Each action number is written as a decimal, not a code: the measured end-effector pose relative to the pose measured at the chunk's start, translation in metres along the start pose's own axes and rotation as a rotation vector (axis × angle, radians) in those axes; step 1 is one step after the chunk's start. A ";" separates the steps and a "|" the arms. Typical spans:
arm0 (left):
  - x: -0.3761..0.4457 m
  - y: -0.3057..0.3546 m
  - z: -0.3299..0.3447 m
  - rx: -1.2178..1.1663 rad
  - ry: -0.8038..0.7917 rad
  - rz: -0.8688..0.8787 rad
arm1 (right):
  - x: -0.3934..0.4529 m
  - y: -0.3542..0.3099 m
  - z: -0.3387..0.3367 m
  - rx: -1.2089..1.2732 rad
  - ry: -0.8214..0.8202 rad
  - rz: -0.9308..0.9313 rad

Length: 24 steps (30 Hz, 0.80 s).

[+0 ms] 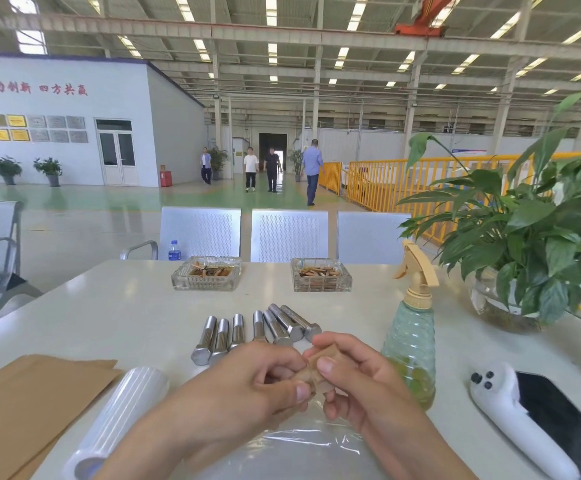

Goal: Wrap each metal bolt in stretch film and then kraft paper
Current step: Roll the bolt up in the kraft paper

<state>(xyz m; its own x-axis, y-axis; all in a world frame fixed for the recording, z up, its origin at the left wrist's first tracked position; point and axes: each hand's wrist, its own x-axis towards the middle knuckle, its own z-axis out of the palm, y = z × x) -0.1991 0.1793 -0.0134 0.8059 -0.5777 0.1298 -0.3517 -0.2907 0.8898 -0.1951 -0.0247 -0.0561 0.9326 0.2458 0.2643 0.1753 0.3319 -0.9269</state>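
Kraft-paper-wrapped bolt (322, 370) is pinched by left hand (247, 379) and right hand (358, 375); the fold likely needs tucking; bare bolts (257, 332) wait at twelve o'clock.

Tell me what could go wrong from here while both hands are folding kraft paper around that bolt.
1. The kraft-wrapped bolt is pinched only at the fingertips of the left hand and right hand; a loose grip could let the paper unfold.
2. The loose stretch film sheet lies under the wrists and may drag or crumple.
3. The spray bottle stands close to the right hand; an elbow swing might tip it.
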 end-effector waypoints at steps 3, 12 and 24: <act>-0.001 -0.003 -0.002 0.149 0.029 0.015 | 0.000 0.001 0.001 -0.043 0.021 0.027; 0.003 0.002 -0.007 0.543 0.125 0.080 | 0.001 0.000 -0.002 -0.042 -0.005 0.027; 0.004 0.004 -0.004 0.504 0.125 0.094 | 0.004 0.005 0.003 -0.190 0.094 -0.029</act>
<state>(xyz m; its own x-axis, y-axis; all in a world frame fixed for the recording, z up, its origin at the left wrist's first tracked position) -0.1956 0.1787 -0.0082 0.7994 -0.5329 0.2774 -0.5862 -0.5906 0.5546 -0.1912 -0.0190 -0.0591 0.9500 0.1502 0.2736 0.2502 0.1577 -0.9553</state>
